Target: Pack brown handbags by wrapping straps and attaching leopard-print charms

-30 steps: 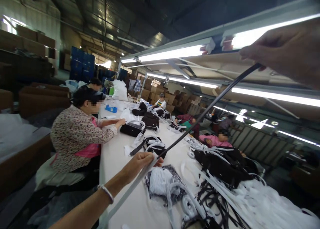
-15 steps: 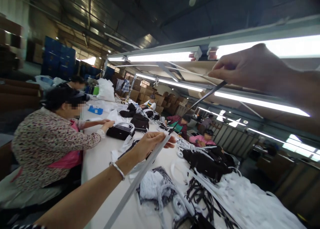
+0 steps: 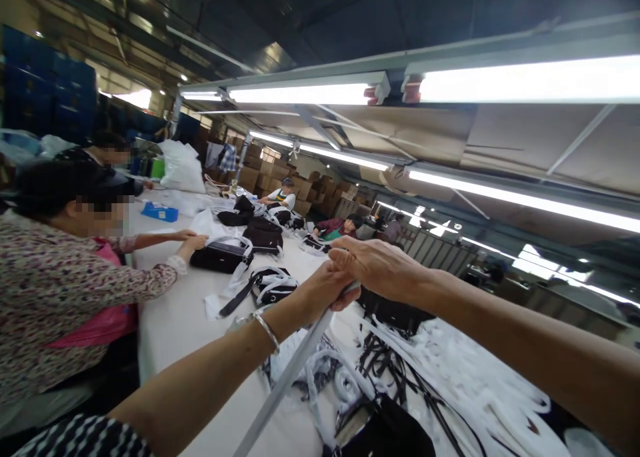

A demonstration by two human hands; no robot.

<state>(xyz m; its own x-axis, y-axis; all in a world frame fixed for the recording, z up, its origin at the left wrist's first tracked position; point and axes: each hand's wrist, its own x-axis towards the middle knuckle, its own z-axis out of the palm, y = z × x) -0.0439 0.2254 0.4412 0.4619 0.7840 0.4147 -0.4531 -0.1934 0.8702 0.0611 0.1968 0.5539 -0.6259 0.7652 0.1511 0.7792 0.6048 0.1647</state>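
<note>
Meeting over the table (image 3: 183,334), the two hands now touch, the right hand (image 3: 375,265) resting against the left hand (image 3: 323,289). Half a second ago they were well apart, with a dark strap stretched between them; now none of that length shows, so it has probably been drawn into the pale strip (image 3: 299,367) or lies bunched beneath the fingers (the overlap hides which). For the work in hand, that looks like one pulling or feeding stroke at its end.

The left hand is clamped on the upper end of the pale strip, which slants down from it to the bottom edge of the view. The right hand's fingers are curled, but whether they grip anything cannot be told. A bracelet (image 3: 266,334) circles the left wrist.

Farther out, a black bag (image 3: 393,430) lies below the hands, with loose dark straps (image 3: 383,364) just beyond it and a heap of white material (image 3: 470,357) to their right. Across the table's left side, a co-worker in a patterned sleeve (image 3: 115,280) reaches to another black bag (image 3: 220,257).
</note>
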